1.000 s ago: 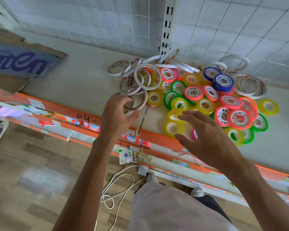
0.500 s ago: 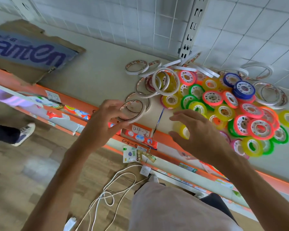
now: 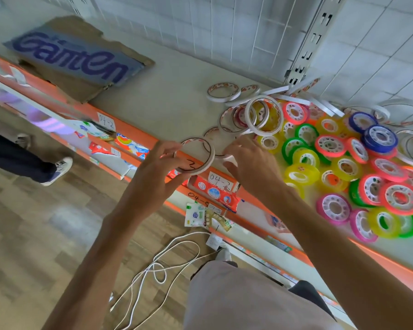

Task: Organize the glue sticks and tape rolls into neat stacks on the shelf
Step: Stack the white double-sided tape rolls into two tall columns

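1 thin tape ring (image 3: 196, 155), opening upward, gripped by left hand (image 3: 156, 171).

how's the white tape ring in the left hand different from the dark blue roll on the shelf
The white tape ring is thin-walled with a wide open centre; the dark blue roll is thick, with a small white spoked core. The ring is pinched by the left hand off the shelf, over its front edge; the blue roll lies on other coloured rolls in the pile. Both are round tape rolls.
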Available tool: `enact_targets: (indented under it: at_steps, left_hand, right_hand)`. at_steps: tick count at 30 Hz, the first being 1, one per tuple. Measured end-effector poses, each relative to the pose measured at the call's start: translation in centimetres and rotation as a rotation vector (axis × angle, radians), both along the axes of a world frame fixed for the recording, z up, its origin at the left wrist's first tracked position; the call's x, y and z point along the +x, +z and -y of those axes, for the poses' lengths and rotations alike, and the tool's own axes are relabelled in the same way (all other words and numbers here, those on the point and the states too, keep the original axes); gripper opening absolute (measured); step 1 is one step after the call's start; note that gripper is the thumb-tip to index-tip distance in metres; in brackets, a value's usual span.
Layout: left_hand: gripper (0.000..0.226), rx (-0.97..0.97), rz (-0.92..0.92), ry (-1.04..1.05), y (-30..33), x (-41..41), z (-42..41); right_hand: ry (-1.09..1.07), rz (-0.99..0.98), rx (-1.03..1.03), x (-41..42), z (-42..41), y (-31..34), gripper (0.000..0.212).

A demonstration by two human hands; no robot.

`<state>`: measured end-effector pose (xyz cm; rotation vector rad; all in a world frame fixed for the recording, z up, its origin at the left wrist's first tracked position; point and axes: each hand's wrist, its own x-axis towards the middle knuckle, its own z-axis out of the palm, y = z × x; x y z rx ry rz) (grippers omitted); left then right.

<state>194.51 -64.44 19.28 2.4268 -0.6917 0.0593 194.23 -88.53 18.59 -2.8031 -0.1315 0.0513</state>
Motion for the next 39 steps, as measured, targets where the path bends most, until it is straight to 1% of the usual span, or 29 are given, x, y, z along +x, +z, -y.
enact_targets:
  at_steps: [3, 6, 9, 14, 18, 20, 24, 28, 32, 35, 39]
  left_hand:
    - [0.015, 0.020, 0.015, 0.019, 0.0, -0.3, 0.7]
    - [0.015, -0.002, 0.004, 0.017, 0.0, -0.4, 1.2]
    - [0.013, -0.026, 0.008, 0.003, 0.1, -0.4, 1.9]
    - [0.015, -0.085, 0.039, -0.078, 0.2, -0.3, 4.1]
    - [0.017, -0.135, -0.052, -0.139, 0.5, -0.3, 6.2]
    - [0.020, -0.154, -0.066, -0.170, 0.8, -0.4, 7.7]
    - [0.013, -0.142, -0.055, -0.280, 1.5, -0.5, 10.8]
    - [0.011, -0.138, -0.081, -0.374, 2.0, -0.9, 13.8]
    - [0.017, -0.173, -0.088, -0.438, 1.9, -1.8, 17.0]
    - [0.020, -0.178, -0.112, -0.470, 1.9, -2.9, 19.8]
    - [0.020, -0.154, -0.146, -0.517, 2.4, -4.9, 24.2]
  right_hand:
    - [-0.007, -0.013, 0.038, 0.0, 0.3, 0.0, 0.025]
    - [-0.001, -0.052, 0.124, -1.0, 0.8, 0.9, 0.030]
    - [-0.011, -0.033, 0.181, -3.1, 1.6, 2.3, 0.032]
    - [-0.080, 0.009, 0.167, -7.0, 4.2, 4.3, 0.030]
    - [-0.180, 0.024, 0.127, -9.6, 6.8, 4.7, 0.031]
    - [-0.248, 0.045, 0.123, -10.5, 8.2, 4.6, 0.031]
    - [-0.374, 0.119, 0.186, -12.7, 10.6, 3.9, 0.031]
    - [-0.456, 0.164, 0.262, -15.1, 12.9, 3.4, 0.027]
    - [-0.523, 0.189, 0.287, -17.7, 15.2, 3.0, 0.029]
    - [-0.591, 0.168, 0.287, -19.8, 17.3, 3.3, 0.030]
    - [-0.652, 0.070, 0.250, -22.7, 21.0, 3.1, 0.030]
